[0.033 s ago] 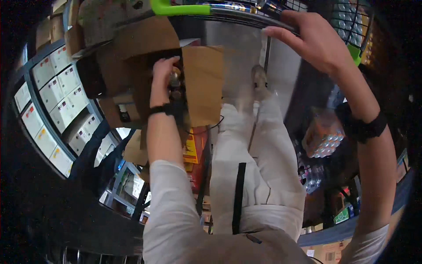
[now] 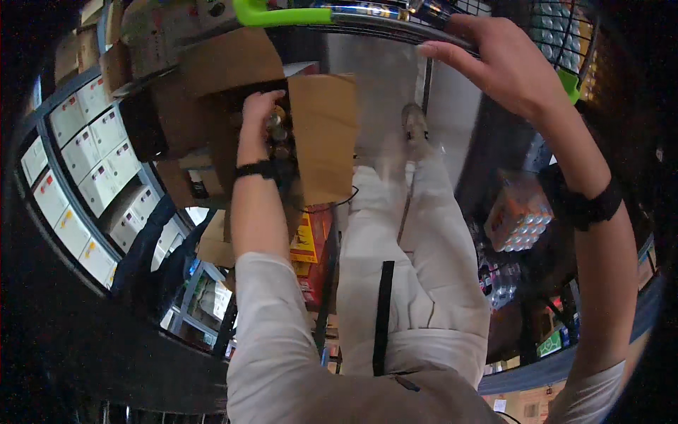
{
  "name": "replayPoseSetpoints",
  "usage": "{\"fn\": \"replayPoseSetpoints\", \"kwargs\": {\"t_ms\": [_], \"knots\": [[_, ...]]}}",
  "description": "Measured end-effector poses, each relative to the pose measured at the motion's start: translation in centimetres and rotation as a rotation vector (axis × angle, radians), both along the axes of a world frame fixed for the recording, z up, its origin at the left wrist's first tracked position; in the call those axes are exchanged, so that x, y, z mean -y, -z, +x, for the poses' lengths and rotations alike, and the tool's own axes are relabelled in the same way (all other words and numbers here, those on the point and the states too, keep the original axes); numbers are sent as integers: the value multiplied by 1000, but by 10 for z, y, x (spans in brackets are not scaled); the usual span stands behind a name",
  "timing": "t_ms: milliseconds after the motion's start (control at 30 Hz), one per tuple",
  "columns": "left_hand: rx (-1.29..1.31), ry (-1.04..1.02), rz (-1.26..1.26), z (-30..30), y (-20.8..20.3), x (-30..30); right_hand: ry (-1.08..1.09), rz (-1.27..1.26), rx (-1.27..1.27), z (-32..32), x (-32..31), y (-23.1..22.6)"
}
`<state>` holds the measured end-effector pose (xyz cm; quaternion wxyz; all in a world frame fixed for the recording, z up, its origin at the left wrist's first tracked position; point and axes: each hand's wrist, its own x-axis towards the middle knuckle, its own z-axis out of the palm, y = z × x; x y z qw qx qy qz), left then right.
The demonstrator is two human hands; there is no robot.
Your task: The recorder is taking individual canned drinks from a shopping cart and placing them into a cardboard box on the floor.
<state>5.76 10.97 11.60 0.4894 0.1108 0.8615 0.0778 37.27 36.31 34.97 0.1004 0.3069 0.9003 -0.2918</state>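
Observation:
My left hand (image 2: 258, 112) is inside an open cardboard box (image 2: 323, 134), just beside several bottles (image 2: 277, 132) with round tops. One finger stretches out across the far side of the bottles; the other fingers are partly hidden, and no bottle is seen lifted. At the upper right, my right hand (image 2: 498, 62) rests around the metal handle bar (image 2: 395, 25) of a shopping cart with green corner pieces. Its thumb lies along the near side of the bar, while the fingertips are out of sight behind it. A black band circles each wrist.
Shelves of white boxes (image 2: 95, 152) stand on the left. Shrink-wrapped cans (image 2: 521, 212) and bottles sit low on the right. Canned packs (image 2: 558, 35) fill the wire cart. A red and yellow carton (image 2: 305, 244) is below the cardboard box, next to my leg.
The view has shifted very slightly. My left hand has moved a little leftward, and more of the bottle tops shows beside it. My right hand stays on the cart handle.

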Motion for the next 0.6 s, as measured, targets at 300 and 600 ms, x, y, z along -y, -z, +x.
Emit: {"fn": "replayPoseSetpoints", "kwargs": {"t_ms": [300, 600], "knots": [[-74, 613, -226, -32, 141, 33, -9, -100, 259, -5, -14, -17], [-89, 613, -186, -17, 173, 45, -58, -52, 215, -4, -11, -9]]}}
